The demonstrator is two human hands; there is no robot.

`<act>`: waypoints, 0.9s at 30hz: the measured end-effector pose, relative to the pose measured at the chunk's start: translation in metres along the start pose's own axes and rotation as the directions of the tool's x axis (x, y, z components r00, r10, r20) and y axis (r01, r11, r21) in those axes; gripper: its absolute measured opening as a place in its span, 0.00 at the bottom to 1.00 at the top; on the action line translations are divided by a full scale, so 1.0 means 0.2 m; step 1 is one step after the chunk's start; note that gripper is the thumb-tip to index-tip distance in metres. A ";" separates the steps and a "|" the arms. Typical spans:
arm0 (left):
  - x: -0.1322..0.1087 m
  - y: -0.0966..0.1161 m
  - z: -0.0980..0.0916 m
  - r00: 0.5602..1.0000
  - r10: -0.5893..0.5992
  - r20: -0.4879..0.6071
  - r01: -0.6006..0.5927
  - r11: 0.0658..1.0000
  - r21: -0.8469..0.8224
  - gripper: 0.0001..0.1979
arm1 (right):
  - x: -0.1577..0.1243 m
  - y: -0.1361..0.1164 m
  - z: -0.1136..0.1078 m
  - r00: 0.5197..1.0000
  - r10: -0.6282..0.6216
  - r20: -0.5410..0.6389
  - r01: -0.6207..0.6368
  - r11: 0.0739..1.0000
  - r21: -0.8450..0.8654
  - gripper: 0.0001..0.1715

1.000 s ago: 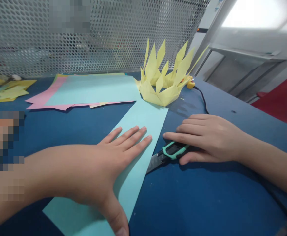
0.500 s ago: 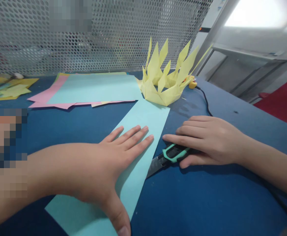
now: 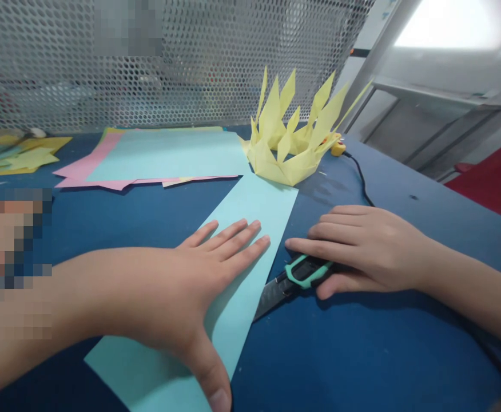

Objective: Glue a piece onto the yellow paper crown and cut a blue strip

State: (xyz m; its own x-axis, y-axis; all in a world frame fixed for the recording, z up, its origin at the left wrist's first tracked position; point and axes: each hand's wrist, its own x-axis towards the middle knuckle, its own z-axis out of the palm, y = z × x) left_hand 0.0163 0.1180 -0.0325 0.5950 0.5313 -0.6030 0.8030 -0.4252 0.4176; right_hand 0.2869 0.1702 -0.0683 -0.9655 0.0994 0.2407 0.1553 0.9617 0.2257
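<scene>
Light-blue paper [image 3: 235,312] lies on the desk [image 3: 327,355] under the left hand [image 3: 186,280], its fingers spread, the sheet's long axis slanting forward-right past their tips. Right of them, the right hand [image 3: 368,249] has its fingers wrapped around a cutter [image 3: 293,275], blade [image 3: 271,297] at the paper's edge

The left grip [image 3: 190,280], a bare hand spread flat, rests on a pale-turquoise rectangular paper strip [image 3: 242,297]; the right grip [image 3: 362,246] holds a green-and-black utility knife [image 3: 306,273], metal blade [image 3: 271,298] at the strip's edge
</scene>
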 end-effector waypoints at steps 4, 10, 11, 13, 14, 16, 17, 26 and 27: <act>0.01 -0.01 0.00 0.996 0.036 -0.084 -0.032 0.998 0.046 0.65 | 0.00 0.00 0.01 1.000 0.027 0.004 -0.027 0.999 -0.024 0.30; 0.03 0.03 -0.02 0.991 0.045 -0.127 -0.036 0.997 0.071 0.64 | -0.04 0.05 0.02 0.999 0.049 -0.010 -0.049 0.997 -0.062 0.29; 0.03 0.04 -0.02 0.988 0.053 -0.144 -0.042 0.996 0.083 0.63 | -0.04 0.06 0.02 0.999 0.050 -0.015 -0.051 0.997 -0.066 0.28; 0.03 0.04 -0.01 0.986 0.051 -0.159 -0.035 0.994 0.100 0.61 | -0.04 0.07 0.02 0.999 0.047 -0.019 -0.048 0.997 -0.066 0.28; 0.03 0.04 -0.01 0.988 0.044 -0.151 -0.029 0.995 0.100 0.60 | -0.04 0.07 0.02 0.999 0.045 -0.018 -0.046 0.997 -0.063 0.28; 0.02 0.03 0.00 0.993 0.035 -0.111 -0.026 0.996 0.085 0.58 | -0.03 0.06 0.02 0.999 0.040 -0.016 -0.040 0.998 -0.057 0.28; 0.02 0.03 0.00 0.994 0.040 -0.099 -0.033 0.997 0.073 0.58 | -0.03 0.06 0.02 0.999 0.036 -0.013 -0.037 0.998 -0.054 0.28; 0.02 0.00 0.01 0.994 0.064 -0.093 -0.060 0.997 0.038 0.66 | -0.01 0.02 0.01 1.000 0.024 0.013 -0.023 0.999 -0.022 0.30; 0.02 0.00 0.01 0.994 0.059 -0.091 -0.055 0.998 0.038 0.66 | -0.01 0.02 0.01 1.000 0.025 0.013 -0.025 0.999 -0.020 0.30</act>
State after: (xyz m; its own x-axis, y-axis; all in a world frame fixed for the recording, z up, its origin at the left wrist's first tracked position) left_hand 0.0197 0.1182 -0.0367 0.6417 0.5698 -0.5133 0.7669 -0.4817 0.4240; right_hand 0.2891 0.1742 -0.0695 -0.9638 0.1269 0.2343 0.1834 0.9538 0.2380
